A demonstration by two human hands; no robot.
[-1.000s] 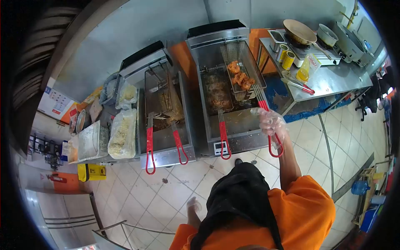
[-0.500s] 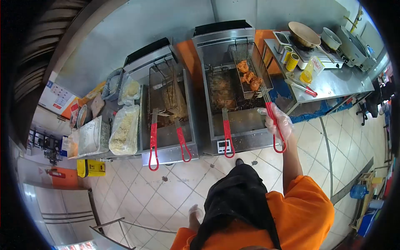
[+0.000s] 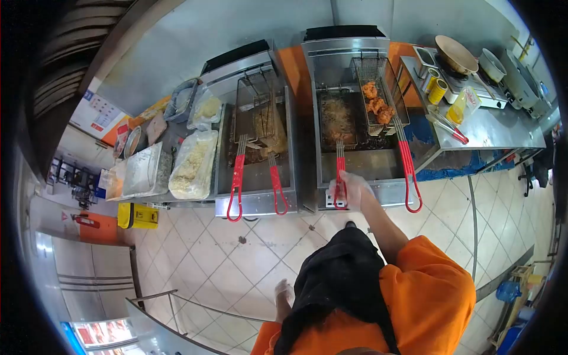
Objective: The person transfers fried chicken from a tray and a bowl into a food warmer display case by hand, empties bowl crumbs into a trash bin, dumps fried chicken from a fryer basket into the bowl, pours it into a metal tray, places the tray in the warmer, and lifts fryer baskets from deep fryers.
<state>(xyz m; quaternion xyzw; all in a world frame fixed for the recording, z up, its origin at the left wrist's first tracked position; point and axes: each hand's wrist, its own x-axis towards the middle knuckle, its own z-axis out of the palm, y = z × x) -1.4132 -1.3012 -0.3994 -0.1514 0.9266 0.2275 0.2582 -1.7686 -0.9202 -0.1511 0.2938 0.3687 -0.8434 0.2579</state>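
My right hand (image 3: 358,192), in a clear plastic glove, is closed around the red handle of a fryer basket (image 3: 338,121) that sits low in bubbling oil in the right fryer (image 3: 370,167). Beside it, a second wire basket (image 3: 368,70) is raised and holds several pieces of fried chicken (image 3: 377,106); its red handle (image 3: 409,174) points toward me. My left hand (image 3: 284,291), also gloved, hangs low by my side above the floor, fingers loosely apart and holding nothing visible.
To the left, another fryer (image 3: 222,204) has two red-handled baskets. Further left are a bag of pale breading (image 3: 194,168) and a metal tray (image 3: 142,171). At right, a steel table (image 3: 503,135) bears tongs (image 3: 448,128), an oil bottle (image 3: 457,112) and a pan (image 3: 455,53).
My right hand has let go of the raised chicken basket's handle and moved left to the submerged basket's handle. The view has shifted slightly; the raised basket stays propped.
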